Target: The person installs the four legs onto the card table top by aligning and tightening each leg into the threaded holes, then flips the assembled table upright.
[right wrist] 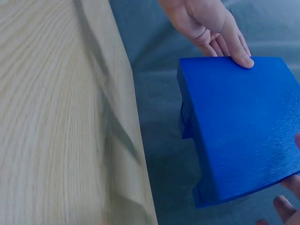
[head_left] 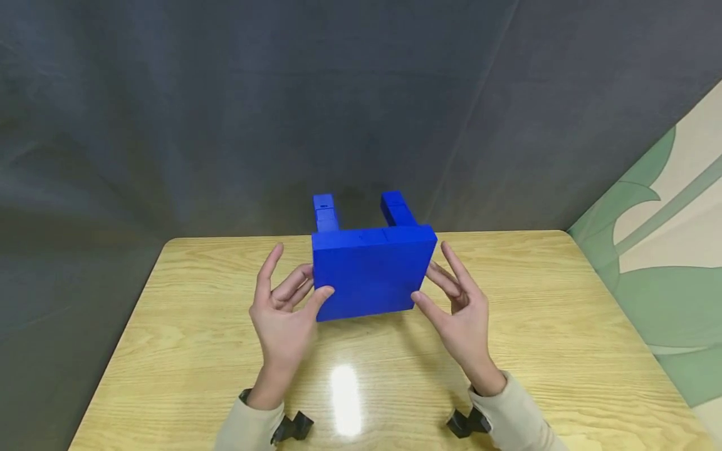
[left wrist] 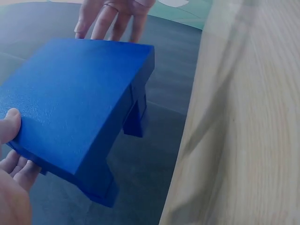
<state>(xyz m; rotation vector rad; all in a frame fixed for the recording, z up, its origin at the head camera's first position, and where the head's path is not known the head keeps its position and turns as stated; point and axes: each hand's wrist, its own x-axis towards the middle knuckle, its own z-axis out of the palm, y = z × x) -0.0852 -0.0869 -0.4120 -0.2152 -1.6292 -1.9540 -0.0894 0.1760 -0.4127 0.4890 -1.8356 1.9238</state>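
A small blue stool (head_left: 366,275) is held up above the table, tilted so that its flat top faces me and its legs point away toward the curtain. At its left side my left hand (head_left: 286,316) grips the edge, thumb on the top and fingers behind; the index finger stands away from it. On the other side my right hand (head_left: 465,313) holds the right edge between thumb and fingers, its index finger also raised. Short blocky legs of the blue stool (left wrist: 79,93) show below its top in the left wrist view.
The light wooden table (head_left: 197,351) lies beneath, with a bright glare patch near its front. Behind it hangs a dark grey curtain (head_left: 338,113). A green and cream patterned surface (head_left: 665,250) is on the right. Black wrist mounts (head_left: 293,428) sit at both cuffs.
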